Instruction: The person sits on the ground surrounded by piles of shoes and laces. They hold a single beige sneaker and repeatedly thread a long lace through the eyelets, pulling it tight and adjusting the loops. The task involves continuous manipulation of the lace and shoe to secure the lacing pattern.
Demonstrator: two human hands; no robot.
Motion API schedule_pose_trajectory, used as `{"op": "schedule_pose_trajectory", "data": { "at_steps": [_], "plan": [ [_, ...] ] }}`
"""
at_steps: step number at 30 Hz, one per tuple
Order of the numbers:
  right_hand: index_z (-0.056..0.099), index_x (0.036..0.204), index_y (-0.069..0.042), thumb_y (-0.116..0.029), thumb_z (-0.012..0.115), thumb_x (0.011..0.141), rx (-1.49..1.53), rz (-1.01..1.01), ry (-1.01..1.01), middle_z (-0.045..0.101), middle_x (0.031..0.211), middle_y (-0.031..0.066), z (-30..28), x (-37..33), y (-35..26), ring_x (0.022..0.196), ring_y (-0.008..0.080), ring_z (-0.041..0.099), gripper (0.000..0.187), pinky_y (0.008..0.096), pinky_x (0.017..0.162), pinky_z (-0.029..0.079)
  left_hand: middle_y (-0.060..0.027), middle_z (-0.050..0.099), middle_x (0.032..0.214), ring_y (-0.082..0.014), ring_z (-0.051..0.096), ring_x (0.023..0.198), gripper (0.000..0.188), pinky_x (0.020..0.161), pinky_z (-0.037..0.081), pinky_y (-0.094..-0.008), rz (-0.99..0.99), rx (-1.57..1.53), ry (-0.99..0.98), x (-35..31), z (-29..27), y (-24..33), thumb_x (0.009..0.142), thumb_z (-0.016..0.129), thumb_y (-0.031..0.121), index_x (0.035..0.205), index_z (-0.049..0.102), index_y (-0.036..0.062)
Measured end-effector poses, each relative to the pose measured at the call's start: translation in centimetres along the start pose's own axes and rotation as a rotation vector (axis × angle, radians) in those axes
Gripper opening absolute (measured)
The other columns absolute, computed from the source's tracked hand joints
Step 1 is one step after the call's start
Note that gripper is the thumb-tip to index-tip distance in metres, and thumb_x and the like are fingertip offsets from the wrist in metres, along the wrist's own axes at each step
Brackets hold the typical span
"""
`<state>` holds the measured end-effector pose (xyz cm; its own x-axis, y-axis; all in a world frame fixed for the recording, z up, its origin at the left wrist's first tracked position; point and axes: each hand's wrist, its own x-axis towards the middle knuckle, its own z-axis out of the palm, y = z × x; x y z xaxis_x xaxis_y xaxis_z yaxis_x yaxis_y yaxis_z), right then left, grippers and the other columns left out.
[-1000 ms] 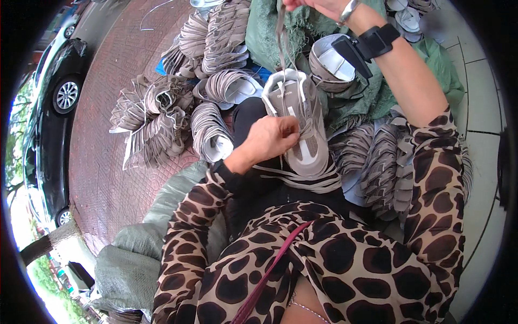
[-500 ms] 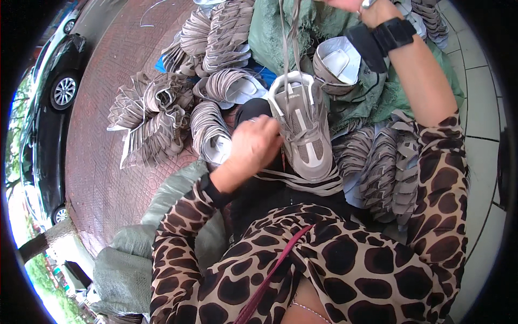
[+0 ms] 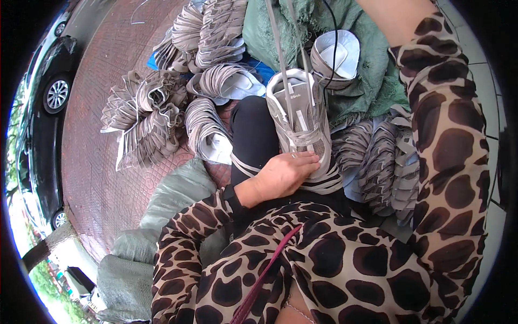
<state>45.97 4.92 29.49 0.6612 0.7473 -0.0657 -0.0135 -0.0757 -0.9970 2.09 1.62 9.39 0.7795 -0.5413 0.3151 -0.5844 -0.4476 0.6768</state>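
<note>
A grey-beige shoe upper (image 3: 302,110) with mesh and a pale lining sits upright on my lap, its toe toward me. My left hand (image 3: 286,175) lies across the toe, fingers together and closed over it; its thumb is hidden. Two flat grey laces (image 3: 278,40) run taut from the upper's eyelets past the top edge. My right forearm (image 3: 396,19) reaches up out of the picture, so the right hand is not seen. A bundle of striped laces (image 3: 329,183) loops around my black-clad thigh (image 3: 256,132), under the upper.
Nested stacks of similar uppers stand ahead (image 3: 224,32), at left (image 3: 145,116), beside my knee (image 3: 208,129) and at right (image 3: 377,162). A pale-lined upper (image 3: 337,54) rests on green sacking (image 3: 377,81). A thin black cord (image 3: 335,32) hangs at the top. A dark car (image 3: 51,124) is parked far left.
My left hand has moved right from the upper's side onto its toe. My right hand has risen out of view beyond the top edge, and the laces now stretch further up.
</note>
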Motion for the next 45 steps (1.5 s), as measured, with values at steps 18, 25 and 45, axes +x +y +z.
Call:
{"op": "schedule_pose_trajectory", "data": {
  "at_steps": [18,25,45],
  "plan": [
    [0.052,0.105,0.000,-0.018,0.045,0.100,-0.035,-0.093,0.000,0.065,0.081,0.0116,0.9,-4.3,-1.7,0.060,0.0163,0.061,0.021,0.0294,0.046,0.049,-0.0175,0.065,0.072,-0.0371,0.066,0.071,0.016,0.063,0.053,-0.0484,-0.516,0.216,-0.111,4.3,-4.3,-3.5,0.083,0.062,0.020,0.086,0.058,0.0058],
    [0.054,0.100,-0.001,-0.015,0.046,0.099,-0.007,-0.156,0.038,0.066,0.080,0.0137,1.5,-5.3,-1.2,0.057,0.0167,0.061,0.016,0.0305,0.045,0.049,-0.0091,0.063,0.066,-0.0313,0.065,0.060,0.018,0.051,0.050,-0.0424,-0.430,0.290,0.184,2.3,-2.4,-1.8,0.084,0.069,0.024,0.091,0.057,0.0133],
    [0.055,0.096,0.000,-0.015,0.046,0.097,0.047,-0.153,-0.013,0.066,0.080,0.0139,2.4,-7.3,-1.3,0.059,0.0190,0.063,0.018,0.0314,0.047,0.051,-0.0148,0.067,0.068,-0.0270,0.067,0.059,0.019,0.058,0.053,-0.0371,-0.751,-0.403,0.189,3.8,-0.1,-3.9,0.083,0.063,0.017,0.083,0.065,-0.0022]
  ]
}}
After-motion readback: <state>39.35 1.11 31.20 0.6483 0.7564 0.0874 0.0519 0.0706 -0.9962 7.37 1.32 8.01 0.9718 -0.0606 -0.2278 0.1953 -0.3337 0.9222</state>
